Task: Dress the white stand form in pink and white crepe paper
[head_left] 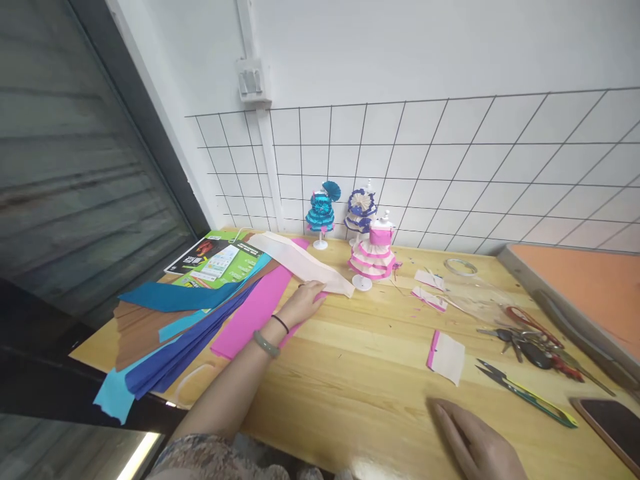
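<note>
My left hand (304,300) reaches across the wooden table (370,373) and rests on the pink crepe paper strip (257,305), fingers curled at the edge of a cream paper strip (305,261) lying over it. A jade bangle and a black band sit on that wrist. My right hand (473,441) lies flat and open on the table near the front edge, holding nothing. A small folded cream and pink paper piece (447,356) lies just beyond it.
Blue, teal and brown paper sheets (170,333) fan out at left over a green booklet (220,260). Three small paper-dress mannequins (373,253) stand by the wire grid wall. Scissors (520,390), keys (525,340), tape roll (460,267), phone (610,427) and an orange tray (590,287) sit at right.
</note>
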Tool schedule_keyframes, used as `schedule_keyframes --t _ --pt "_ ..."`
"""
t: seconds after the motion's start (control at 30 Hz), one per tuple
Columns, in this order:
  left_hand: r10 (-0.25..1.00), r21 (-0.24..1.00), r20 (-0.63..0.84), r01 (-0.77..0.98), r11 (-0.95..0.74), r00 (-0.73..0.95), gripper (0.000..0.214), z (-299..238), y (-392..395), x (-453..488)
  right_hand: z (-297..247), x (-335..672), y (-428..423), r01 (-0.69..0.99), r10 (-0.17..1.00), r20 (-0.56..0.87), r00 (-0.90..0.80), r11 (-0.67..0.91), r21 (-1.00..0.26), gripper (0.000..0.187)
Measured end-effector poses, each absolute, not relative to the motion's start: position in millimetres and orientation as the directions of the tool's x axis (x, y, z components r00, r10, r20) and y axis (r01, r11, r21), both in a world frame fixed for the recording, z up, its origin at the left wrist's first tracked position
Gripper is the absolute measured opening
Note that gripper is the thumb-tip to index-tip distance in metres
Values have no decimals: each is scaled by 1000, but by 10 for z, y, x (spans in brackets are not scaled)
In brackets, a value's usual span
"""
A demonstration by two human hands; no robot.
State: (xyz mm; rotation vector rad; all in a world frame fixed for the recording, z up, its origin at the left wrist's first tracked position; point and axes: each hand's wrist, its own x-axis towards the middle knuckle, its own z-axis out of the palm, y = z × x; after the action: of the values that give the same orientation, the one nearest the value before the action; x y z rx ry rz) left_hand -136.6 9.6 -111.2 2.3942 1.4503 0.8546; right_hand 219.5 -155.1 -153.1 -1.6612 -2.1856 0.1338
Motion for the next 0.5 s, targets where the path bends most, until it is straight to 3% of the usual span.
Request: schedule_keyframes --t 0.23,0.37,0.5 --pt "864 526 463 723 -447 198 35 -1044 -13 -1427 -1542 2216 -1536 906 938 247 -243 311 -288 36" --pt "879 682 476 629 -373 5 38 -966 -120 -1489 -1562 2219 -1542 911 944 236 -230 294 -288 37" --pt "903 746 428 555 -368 24 36 -915 -379 -1436 -1569 2227 -1543 908 950 214 -227 286 -307 37"
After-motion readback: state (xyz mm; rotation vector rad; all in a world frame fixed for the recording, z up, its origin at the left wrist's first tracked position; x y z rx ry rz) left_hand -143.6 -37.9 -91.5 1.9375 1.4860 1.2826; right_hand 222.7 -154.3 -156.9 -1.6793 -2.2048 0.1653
